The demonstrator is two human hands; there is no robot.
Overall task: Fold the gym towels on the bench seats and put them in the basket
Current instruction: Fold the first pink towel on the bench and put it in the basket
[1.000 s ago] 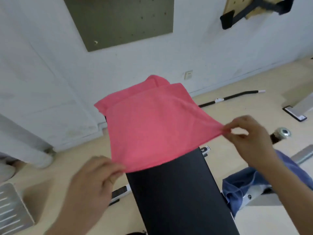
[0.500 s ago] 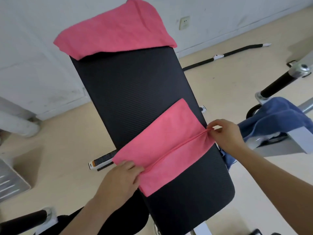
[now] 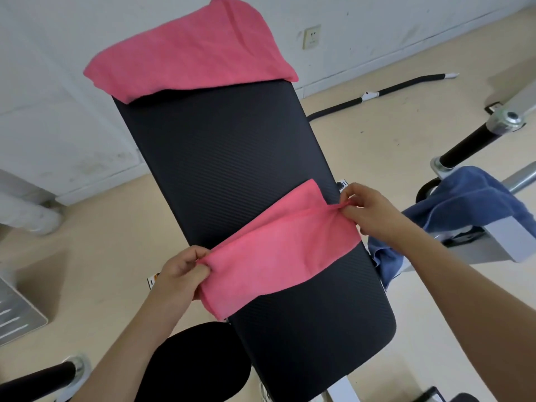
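Stretching toward the wall, the long black ribbed bench seat [image 3: 232, 169] carries a rumpled pink towel [image 3: 188, 53] draped over its far end and a half-folded pink towel [image 3: 278, 250] lying across its near part. A blue towel [image 3: 470, 198] hangs on the frame at right. The left hand [image 3: 179, 274] pinches the near towel's left end and the right hand [image 3: 368, 210] pinches its right end. The cloth looks light and limp and likely to slump, so it is best held at the corners or the ends of the fold.

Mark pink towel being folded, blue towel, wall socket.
pink towel being folded [image 3: 278, 256], head view, middle of top layer.
blue towel [image 3: 475, 195], head view, draped top.
wall socket [image 3: 311, 36], head view, plate centre.
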